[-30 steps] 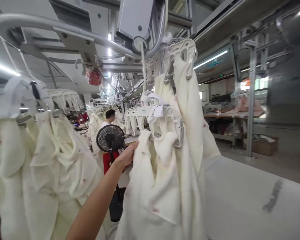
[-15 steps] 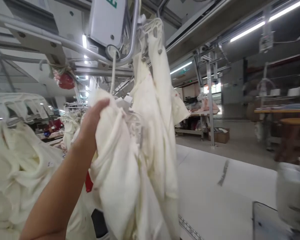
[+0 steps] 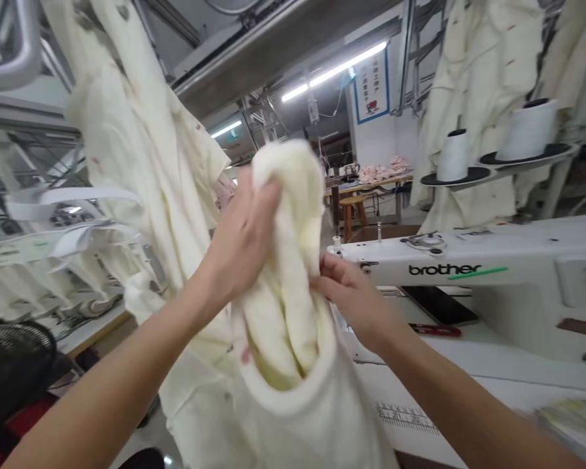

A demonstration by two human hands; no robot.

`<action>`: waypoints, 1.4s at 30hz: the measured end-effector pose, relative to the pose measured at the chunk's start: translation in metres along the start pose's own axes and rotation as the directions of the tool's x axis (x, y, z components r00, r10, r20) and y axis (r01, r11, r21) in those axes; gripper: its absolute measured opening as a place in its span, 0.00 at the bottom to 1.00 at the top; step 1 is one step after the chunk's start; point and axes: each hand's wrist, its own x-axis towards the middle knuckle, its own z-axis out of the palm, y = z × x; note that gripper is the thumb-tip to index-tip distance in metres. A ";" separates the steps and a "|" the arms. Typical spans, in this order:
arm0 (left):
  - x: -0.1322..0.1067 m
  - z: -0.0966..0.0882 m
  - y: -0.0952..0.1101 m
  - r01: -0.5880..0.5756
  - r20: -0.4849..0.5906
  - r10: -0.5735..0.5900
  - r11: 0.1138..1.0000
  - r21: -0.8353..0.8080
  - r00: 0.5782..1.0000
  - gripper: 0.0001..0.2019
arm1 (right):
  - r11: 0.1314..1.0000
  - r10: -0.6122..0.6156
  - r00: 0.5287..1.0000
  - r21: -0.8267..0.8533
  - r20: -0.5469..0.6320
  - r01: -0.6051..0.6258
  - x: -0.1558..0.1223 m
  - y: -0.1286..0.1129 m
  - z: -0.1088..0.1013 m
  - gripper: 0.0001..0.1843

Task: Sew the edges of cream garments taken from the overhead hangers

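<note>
A cream knit garment (image 3: 297, 397) hangs between my hands, its rounded opening facing me. My left hand (image 3: 247, 241) is closed on the upper part of the cloth, fingers bunched near a folded edge. On the opposite side, my right hand (image 3: 349, 293) pinches the edge of the same garment between thumb and fingers. Folds of cloth show inside the opening, and a small reddish mark lies near its left rim. Just behind, more cream garments (image 3: 141, 150) hang from above on the left.
A white sewing machine (image 3: 527, 260) stands at right, with a black phone (image 3: 439, 305) and red-handled snips (image 3: 435, 330) under its arm. Thread cones (image 3: 454, 156) sit above it. A printed ruler (image 3: 405, 417) marks the table's front. A black fan (image 3: 14, 365) is low at left.
The view has swung right, bringing the sewing machine in. My right hand has appeared and grips the garment, which has come off to the front, away from the hanging pieces.
</note>
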 end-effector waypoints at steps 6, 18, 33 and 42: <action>-0.100 -0.018 -0.093 0.217 0.183 -0.358 0.823 0.526 0.915 0.12 | 0.866 0.327 0.862 0.242 0.386 -0.437 -0.052 0.054 -0.032 0.18; -0.145 0.086 -0.111 0.507 0.649 -0.333 0.857 -0.096 0.685 0.20 | 0.847 0.359 0.933 0.431 -0.030 -0.312 -0.056 0.117 -0.023 0.17; -0.127 0.119 -0.085 0.510 0.596 -0.240 0.792 -0.336 0.766 0.04 | 0.749 -0.016 1.000 -0.662 -0.026 -0.006 -0.042 0.066 -0.058 0.08; -0.127 0.126 -0.093 0.315 0.567 -0.044 0.866 -0.389 0.823 0.08 | 0.868 0.411 0.907 -0.341 0.088 -0.361 -0.014 0.062 -0.074 0.10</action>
